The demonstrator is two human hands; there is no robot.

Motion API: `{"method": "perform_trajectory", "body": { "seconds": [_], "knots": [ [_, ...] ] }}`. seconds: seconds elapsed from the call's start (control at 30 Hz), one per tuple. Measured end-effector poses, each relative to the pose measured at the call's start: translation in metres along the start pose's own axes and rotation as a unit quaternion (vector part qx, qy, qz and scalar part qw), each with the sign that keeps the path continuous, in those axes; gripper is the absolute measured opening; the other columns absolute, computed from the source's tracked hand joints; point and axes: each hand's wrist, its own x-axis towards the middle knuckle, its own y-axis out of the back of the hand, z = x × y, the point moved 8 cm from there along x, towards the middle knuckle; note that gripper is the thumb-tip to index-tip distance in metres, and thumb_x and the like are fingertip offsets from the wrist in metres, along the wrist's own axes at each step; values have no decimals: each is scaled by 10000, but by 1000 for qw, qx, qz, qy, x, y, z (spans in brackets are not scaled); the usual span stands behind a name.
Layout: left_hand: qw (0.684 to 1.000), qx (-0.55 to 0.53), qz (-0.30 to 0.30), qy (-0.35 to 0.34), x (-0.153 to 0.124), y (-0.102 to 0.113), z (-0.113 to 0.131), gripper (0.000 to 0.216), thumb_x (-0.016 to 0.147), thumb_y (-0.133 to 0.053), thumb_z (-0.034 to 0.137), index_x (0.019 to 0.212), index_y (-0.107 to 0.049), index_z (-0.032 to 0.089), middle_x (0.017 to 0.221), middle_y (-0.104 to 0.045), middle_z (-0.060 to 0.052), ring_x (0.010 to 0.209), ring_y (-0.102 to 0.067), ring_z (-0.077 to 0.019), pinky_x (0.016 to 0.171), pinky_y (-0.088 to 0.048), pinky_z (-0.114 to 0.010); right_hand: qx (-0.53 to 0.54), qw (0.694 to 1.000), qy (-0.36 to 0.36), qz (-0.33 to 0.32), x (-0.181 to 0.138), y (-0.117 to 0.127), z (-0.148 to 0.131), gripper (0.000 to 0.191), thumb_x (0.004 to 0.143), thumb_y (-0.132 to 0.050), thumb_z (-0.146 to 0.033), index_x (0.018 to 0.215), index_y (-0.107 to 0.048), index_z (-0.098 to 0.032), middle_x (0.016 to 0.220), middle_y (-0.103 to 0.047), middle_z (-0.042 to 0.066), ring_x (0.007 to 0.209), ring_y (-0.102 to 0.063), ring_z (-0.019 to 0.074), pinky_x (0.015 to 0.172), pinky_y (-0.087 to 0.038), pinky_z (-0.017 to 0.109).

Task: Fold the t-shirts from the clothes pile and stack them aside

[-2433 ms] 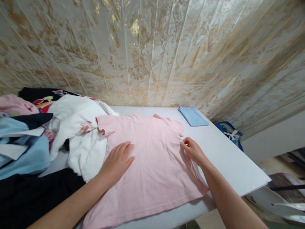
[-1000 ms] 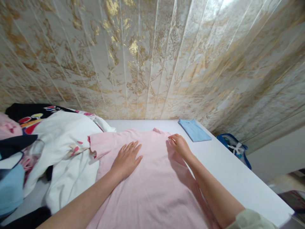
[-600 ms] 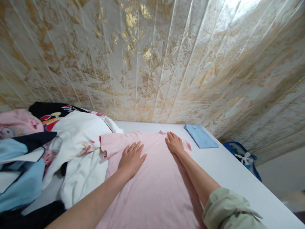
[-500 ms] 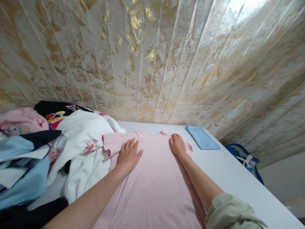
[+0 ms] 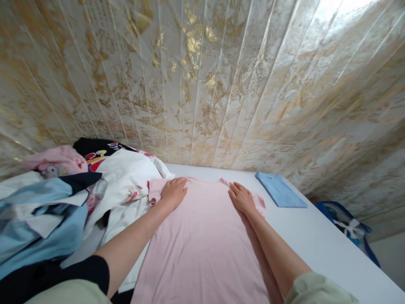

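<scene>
A pink short-sleeved T-shirt (image 5: 209, 236) lies spread face-up on the white table, its neckline toward the wall and its lower part running out of view at the bottom. On its left shoulder, beside the sleeve, rests my left hand (image 5: 174, 193), palm down with the fingers laid over the cloth. My right hand (image 5: 243, 197) lies flat on the opposite shoulder near the other sleeve, fingers stretched out. Neither hand grips anything that I can see. Small creases run down the shirt's body.
Left of the shirt is a heap of clothes, with a white garment (image 5: 126, 169), a light blue one (image 5: 63, 236) and a black printed one (image 5: 91, 145). A folded blue garment (image 5: 281, 190) lies on the white table (image 5: 329, 240). Beyond the right edge sits a blue-trimmed bag (image 5: 348, 228).
My left hand has slid up toward the neckline and turned, fingers now closer together. My right hand stays on its shoulder. The whole view has shifted, so things appear farther right.
</scene>
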Motion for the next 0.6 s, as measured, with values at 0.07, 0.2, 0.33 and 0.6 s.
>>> {"method": "perform_trajectory", "body": {
  "seconds": [0.07,0.2,0.33,0.6],
  "knots": [
    [998,14,31,46,1,3,-18,279,905,-413,206,1107,-605,201,1167,-632,-98,1132,-538,-231,983,-376,-372,-7,1000,-18,5,1,-1,2,475,966,-345,-391,1411,-430,-248,1464,-428,86,1345,-357,223,1082,-260,407],
    [993,24,56,100,-2,5,-33,278,898,-389,161,1085,-594,166,1086,-624,-128,1092,-534,-246,939,-397,-362,-14,998,-53,28,2,1,7,454,952,-364,-363,1362,-464,-194,1427,-463,124,1320,-387,235,1064,-281,390],
    [988,38,84,120,-3,9,-31,287,894,-381,141,1115,-564,158,1052,-603,-129,1072,-512,-256,938,-384,-375,-3,997,-47,62,0,10,10,408,935,-389,-312,1288,-517,-152,1315,-550,144,1217,-480,237,1004,-345,341],
    [984,9,129,118,-6,12,-32,308,843,-430,108,1117,-550,178,1052,-585,-111,1075,-482,-268,1022,-302,-398,50,994,67,66,13,19,-67,381,908,-424,-229,1259,-566,-181,1279,-573,114,1160,-516,233,1004,-350,345]
  ]
}}
